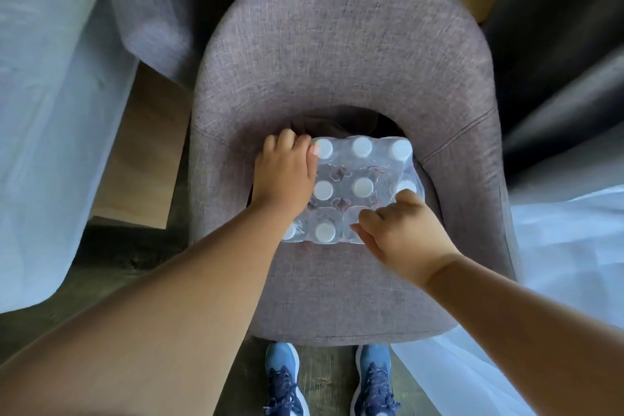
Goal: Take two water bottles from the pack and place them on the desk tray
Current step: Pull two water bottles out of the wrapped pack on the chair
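Note:
A shrink-wrapped pack of water bottles with white caps stands on the seat of a grey fabric armchair. My left hand rests on the pack's left side, fingers curled over its far left corner. My right hand is at the pack's near right corner, fingers pinching the clear plastic wrap there. Several caps show through the wrap in rows of three. No desk tray is in view.
White sheer curtains hang at the left and lower right. A dark leather seat stands at the right. Wooden furniture sits left of the armchair. My blue shoes stand on the floor just before the chair.

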Demonstrator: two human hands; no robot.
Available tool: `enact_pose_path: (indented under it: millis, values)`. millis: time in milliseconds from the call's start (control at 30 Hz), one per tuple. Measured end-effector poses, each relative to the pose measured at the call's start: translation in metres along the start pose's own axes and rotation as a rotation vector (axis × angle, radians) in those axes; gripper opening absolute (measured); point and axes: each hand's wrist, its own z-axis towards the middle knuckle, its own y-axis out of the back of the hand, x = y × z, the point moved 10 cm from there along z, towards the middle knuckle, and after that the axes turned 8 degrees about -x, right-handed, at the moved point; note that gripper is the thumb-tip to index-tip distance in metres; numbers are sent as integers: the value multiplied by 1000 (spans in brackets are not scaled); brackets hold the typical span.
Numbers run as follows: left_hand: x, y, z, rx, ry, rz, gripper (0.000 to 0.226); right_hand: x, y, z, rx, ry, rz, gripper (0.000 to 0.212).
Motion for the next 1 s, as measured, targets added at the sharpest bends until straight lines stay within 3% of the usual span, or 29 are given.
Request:
enact_pose_path:
  millis: [233,400,567,633,800,1000]
  values:
    - [0,2,1,-17,0,-11,54,0,-3,3,149,-37,39,37]
    - [2,1,1,-7,23,-5,52,-9,20,42,40,-149,83,39]
    - [1,2,3,-24,13,-27,51,4,-17,68,367,-108,26,52]
    - [2,1,3,-40,4,-38,49,10,-29,69,423,-93,-22,55]
    - [4,-2,2,-52,10,-36,46,11,-37,79,306,-192,83,39]
    - [6,-4,-3,-20,36,-82,47,9,-22,73,181,-136,221,15]
